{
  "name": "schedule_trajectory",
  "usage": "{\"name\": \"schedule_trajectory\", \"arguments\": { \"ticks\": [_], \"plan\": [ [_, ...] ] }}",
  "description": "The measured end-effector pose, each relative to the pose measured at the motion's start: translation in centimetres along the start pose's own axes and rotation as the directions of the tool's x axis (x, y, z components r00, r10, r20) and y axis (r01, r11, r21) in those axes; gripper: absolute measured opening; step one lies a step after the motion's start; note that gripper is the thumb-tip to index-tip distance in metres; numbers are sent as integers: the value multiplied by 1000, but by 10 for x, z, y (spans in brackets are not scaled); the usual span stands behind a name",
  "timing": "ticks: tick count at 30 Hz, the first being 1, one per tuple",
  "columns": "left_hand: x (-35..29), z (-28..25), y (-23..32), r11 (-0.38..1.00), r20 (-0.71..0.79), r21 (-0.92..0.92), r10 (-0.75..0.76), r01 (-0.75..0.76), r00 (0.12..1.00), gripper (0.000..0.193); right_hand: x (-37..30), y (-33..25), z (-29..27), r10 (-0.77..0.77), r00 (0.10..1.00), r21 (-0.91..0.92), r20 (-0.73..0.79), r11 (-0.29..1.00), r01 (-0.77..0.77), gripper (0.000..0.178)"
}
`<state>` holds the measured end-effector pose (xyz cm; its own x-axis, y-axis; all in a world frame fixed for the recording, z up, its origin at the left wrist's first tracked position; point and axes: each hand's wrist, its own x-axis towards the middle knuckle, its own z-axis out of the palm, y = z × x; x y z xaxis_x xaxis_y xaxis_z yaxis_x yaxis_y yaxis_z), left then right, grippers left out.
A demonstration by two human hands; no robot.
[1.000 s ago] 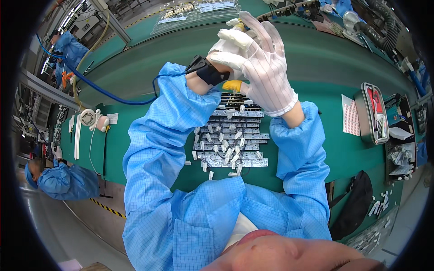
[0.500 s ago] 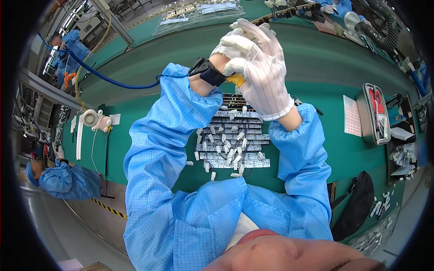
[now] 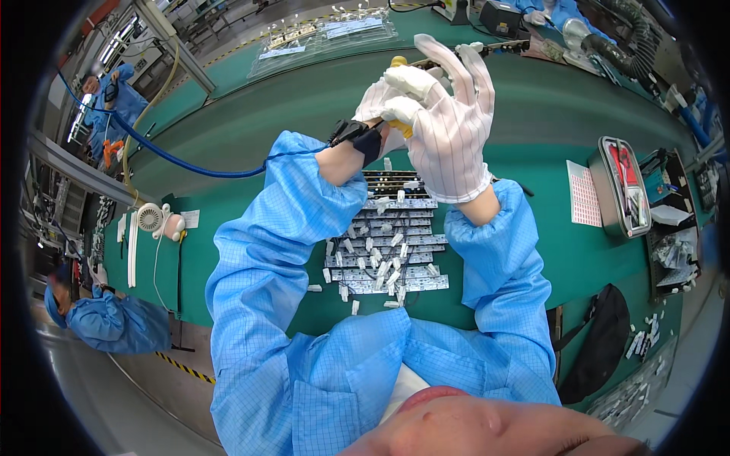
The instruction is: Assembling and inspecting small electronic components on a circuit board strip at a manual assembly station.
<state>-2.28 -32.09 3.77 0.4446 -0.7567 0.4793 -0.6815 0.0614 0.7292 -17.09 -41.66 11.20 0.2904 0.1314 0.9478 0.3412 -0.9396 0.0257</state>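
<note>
Both my hands are raised together above the bench in white striped gloves. My right hand (image 3: 454, 144) is in front. Its thumb and forefinger are bent together against my left hand, while other fingers stretch upward; what they pinch is hidden. My left hand (image 3: 372, 100) is largely covered by it, so its fingers cannot be made out. Small yellow patches (image 3: 398, 61) show beside the gloves, of a kind I cannot tell. A black wrist strap (image 3: 368, 143) with a blue cord (image 3: 205, 171) is on my left wrist. Below lie rows of narrow circuit boards (image 3: 426, 284) with white connectors (image 3: 384, 267) on dark wires.
On the green bench (image 3: 251, 194), a small fan (image 3: 150, 219) stands left. To the right are a printed sheet (image 3: 584, 194), a metal tin of tools (image 3: 625, 186) and a black bag (image 3: 601, 346). Co-workers (image 3: 114, 315) sit at left and far right.
My right hand's fingers have spread upward and apart. A yellow patch now shows above the left hand. My hands have shifted slightly, uncovering more of the boards.
</note>
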Motion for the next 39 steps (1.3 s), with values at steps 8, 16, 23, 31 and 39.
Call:
{"name": "schedule_trajectory", "arguments": {
  "ticks": [8, 16, 23, 31, 39],
  "plan": [
    [-13, 26, -27, 826, -134, -562, -25, -55, 991, 37, -2, -9, 9, -59, 997, 38, 44, 998, 57, 8],
    [-27, -1, -84, 118, 214, -960, -273, 254, 938, 35, -5, -10, 3, -84, 985, 79, 151, 994, 73, 9],
    [-38, -18, -54, 297, 215, -921, -149, 251, 965, 44, -3, -14, 9, -98, 986, 68, 134, 994, 89, 12],
    [-25, -13, 20, 371, 174, -913, -21, 169, 985, 42, -1, -6, 8, -117, 993, 133, 25, 985, 113, 8],
    [-37, -21, 66, 530, 159, -820, -155, 218, 975, 45, -3, -11, 0, -99, 991, 102, -85, 989, 108, 5]
  ]
}}
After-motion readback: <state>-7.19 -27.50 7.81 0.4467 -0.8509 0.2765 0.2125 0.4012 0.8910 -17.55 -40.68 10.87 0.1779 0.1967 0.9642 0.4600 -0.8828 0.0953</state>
